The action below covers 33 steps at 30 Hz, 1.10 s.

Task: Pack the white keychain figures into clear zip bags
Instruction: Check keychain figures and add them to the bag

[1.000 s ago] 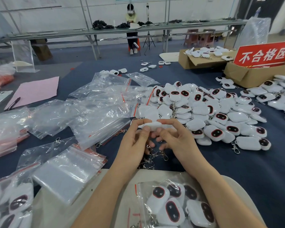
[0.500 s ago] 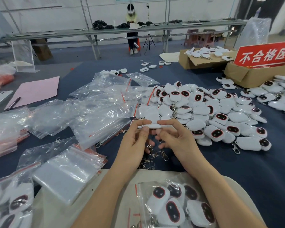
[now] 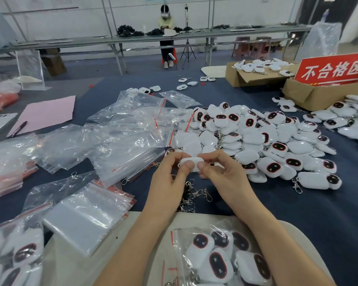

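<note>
From here, both hands are where they were half a second ago, over the near middle of the blue floor point(image 3: 298, 213). The white keychain figure point(image 3: 191, 161) between them has turned: before it was nearly edge-on, now a broader rounded side shows. The left hand point(image 3: 170, 178) has its grip pinched on the left end, and the right hand point(image 3: 223, 176) pinches the right end. The pile of figures point(image 3: 256, 137) on the right and the clear zip bags point(image 3: 122, 141) on the left lie unchanged.

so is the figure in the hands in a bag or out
Out: the white figure is bare, pinched between left hand and right hand, no plastic around it.
</note>
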Tool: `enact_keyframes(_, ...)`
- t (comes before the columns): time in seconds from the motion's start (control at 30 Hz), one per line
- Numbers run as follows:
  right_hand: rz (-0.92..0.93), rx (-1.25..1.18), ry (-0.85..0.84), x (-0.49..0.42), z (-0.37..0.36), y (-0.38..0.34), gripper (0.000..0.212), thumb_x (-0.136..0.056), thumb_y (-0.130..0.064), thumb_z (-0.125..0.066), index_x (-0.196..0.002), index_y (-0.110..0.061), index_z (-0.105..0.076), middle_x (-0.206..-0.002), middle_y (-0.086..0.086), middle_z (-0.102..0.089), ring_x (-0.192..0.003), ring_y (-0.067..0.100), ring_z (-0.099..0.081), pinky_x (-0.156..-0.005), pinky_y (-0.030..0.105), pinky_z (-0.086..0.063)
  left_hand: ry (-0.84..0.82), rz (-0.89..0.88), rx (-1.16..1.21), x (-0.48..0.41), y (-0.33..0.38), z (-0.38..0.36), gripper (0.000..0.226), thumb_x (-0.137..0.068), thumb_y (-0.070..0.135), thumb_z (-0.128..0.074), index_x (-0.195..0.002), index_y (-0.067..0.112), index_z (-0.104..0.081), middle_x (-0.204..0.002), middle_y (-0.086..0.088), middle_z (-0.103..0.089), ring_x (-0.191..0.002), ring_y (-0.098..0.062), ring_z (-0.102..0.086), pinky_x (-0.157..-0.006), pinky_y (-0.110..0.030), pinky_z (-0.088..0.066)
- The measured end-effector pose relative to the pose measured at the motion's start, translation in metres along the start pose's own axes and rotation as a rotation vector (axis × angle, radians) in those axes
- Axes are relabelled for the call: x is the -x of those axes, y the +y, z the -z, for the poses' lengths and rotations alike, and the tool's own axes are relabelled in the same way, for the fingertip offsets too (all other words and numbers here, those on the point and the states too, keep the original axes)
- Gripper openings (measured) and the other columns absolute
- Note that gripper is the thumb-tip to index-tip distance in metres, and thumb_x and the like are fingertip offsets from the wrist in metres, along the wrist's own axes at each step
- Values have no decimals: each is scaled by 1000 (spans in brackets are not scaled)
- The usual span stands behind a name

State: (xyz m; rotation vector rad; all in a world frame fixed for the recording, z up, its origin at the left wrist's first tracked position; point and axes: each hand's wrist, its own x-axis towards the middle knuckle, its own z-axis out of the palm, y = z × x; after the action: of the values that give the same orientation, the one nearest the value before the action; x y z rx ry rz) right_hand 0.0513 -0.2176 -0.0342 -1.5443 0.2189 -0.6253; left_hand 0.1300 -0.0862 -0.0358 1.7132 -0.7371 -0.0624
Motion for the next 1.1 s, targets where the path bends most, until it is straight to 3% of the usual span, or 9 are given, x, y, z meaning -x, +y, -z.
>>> enact_keyframes(0.17, 22, 136, 6, 0, -2, 1, 31, -92, -16, -71, -84, -46, -68, -77, -17, -70, -70, 3, -68, -70, 15, -53, 45, 8, -39, 1, -3, 0, 15, -97, 19, -65, -89, 32, -63, -85, 16, -69, -70, -1, -57, -63, -12, -41)
enact_keyframes(0.37, 10, 174, 59, 0, -3, 3, 29, -89, -13, -74, -79, -39, -68, -74, -12, -70, -66, 5, -66, -71, 24, -56, 32, 21, -48, 1, -3, 0, 20, -94, 12, -65, -84, 30, -64, -79, 20, -67, -67, -2, -56, -64, -15, -42)
enact_keyframes(0.47, 0, 146, 61, 1, -5, 1, 33, -90, -10, -73, -76, -41, -70, -72, -13, -70, -65, 4, -65, -64, 17, -53, 25, 17, -50, 1, -2, -1, 17, -96, 17, -64, -85, 31, -63, -77, 20, -66, -61, -2, -51, -58, -15, -39)
enact_keyframes(0.6, -57, 56, 103, 0, -4, 0, 12, -92, -17, -70, -87, -28, -73, -73, -8, -72, -61, 6, -65, -58, 13, -50, -18, -7, -40, 4, -1, -2, 5, -101, 35, -59, -105, 36, -62, -84, 20, -65, -58, -3, -50, -59, -13, -38)
enact_keyframes(0.63, -84, 21, 111, 0, -3, -1, 5, -92, -19, -70, -92, -22, -73, -71, -6, -71, -60, 6, -64, -58, 14, -50, -62, -12, -25, 5, -1, -2, 14, -101, 37, -59, -114, 39, -60, -88, 19, -64, -62, -3, -53, -61, -13, -40)
enact_keyframes(0.77, -169, -100, 118, -3, 4, 0, 11, -94, -21, -69, -100, -14, -74, -66, 1, -67, -60, 11, -62, -60, 16, -51, -163, -76, -76, 7, 1, -2, 29, -99, 32, -65, -126, 39, -59, -99, 30, -66, -81, 9, -60, -72, -6, -41)
enact_keyframes(0.87, -123, -179, 12, -1, 4, -1, 22, -91, -27, -67, -108, -15, -74, -85, 2, -72, -78, 12, -67, -71, 19, -55, -75, -48, 0, 3, 1, 0, 14, -98, 35, -64, -111, 42, -65, -95, 19, -72, -81, 0, -65, -72, -13, -47)
enact_keyframes(1.0, -46, -103, -52, 3, 3, -4, 25, -85, -29, -67, -104, -14, -73, -91, 1, -76, -83, 10, -69, -76, 19, -54, -74, -5, 188, 2, 3, 2, 14, -94, 41, -62, -102, 33, -71, -81, -2, -73, -76, -13, -68, -74, -41, -56)
enact_keyframes(1.1, -18, -82, -46, 3, 2, -4, 16, -84, -28, -68, -95, -18, -74, -87, -1, -77, -80, 9, -68, -75, 18, -53, -99, 1, 230, 2, 3, 2, 8, -94, 42, -65, -94, 36, -70, -79, -2, -73, -72, -11, -67, -71, -36, -56)
